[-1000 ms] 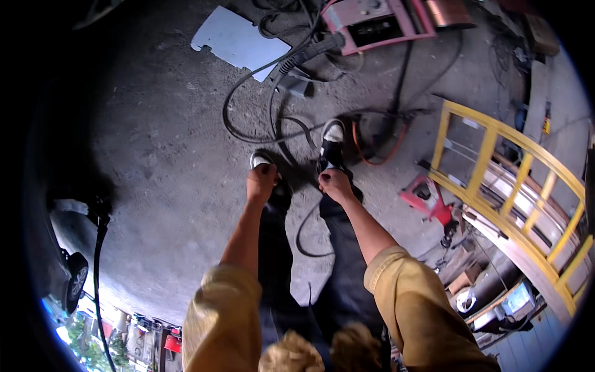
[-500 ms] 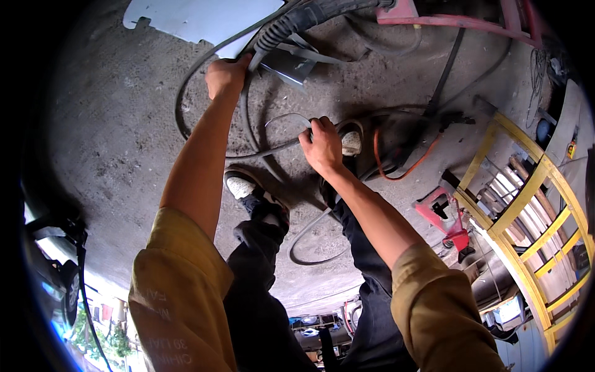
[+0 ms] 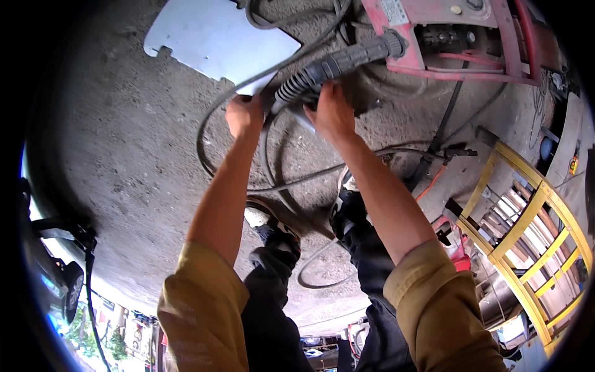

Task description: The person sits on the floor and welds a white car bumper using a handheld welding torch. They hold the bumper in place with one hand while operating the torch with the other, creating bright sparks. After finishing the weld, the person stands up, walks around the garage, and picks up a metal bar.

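My left hand (image 3: 245, 116) is closed at the lower corner of a white sheet panel (image 3: 214, 40), next to a grey cable. What lies in its fingers is hidden. My right hand (image 3: 334, 116) has its fingers curled just below a thick black cable connector (image 3: 347, 64) with a ribbed sleeve (image 3: 292, 85). A bent grey metal piece (image 3: 302, 119) shows partly between the two hands, beneath the sleeve. Whether the right fingers grip that piece or the connector is hidden. The connector plugs into a red machine (image 3: 434, 37).
Loops of grey cable (image 3: 201, 149) lie across the concrete floor (image 3: 136, 161) around my shoes (image 3: 263, 218). A yellow metal frame (image 3: 520, 226) and a red tool-like part (image 3: 457, 245) stand at the right. A dark clamp (image 3: 458, 152) rests beyond my right forearm.
My right hand has moved forward from the cable near my shoe to below the connector. My left hand stays beside the panel's corner. The view has shifted, showing more of the red machine.
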Demonstrator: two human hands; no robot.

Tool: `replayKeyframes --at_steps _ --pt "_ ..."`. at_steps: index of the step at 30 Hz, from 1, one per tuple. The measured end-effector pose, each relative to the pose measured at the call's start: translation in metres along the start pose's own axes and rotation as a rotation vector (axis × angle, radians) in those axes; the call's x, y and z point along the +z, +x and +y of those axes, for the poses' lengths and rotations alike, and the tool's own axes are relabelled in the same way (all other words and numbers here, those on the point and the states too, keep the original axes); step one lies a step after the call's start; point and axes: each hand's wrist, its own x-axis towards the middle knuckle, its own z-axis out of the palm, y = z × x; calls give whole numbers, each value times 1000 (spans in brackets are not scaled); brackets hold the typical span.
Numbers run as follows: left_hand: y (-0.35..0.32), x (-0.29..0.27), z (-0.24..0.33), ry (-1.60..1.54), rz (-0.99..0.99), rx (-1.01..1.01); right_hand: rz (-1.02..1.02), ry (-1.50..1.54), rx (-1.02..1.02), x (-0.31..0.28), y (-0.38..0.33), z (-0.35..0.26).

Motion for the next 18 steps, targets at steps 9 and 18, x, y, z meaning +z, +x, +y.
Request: replayKeyframes --at_steps 9,18 --pt "43 -52 106 -552 -175 398 -103 295 110 10 -23 37" --pt "104 -7 193 571 213 589 -89 374 -85 -28 -79 52"
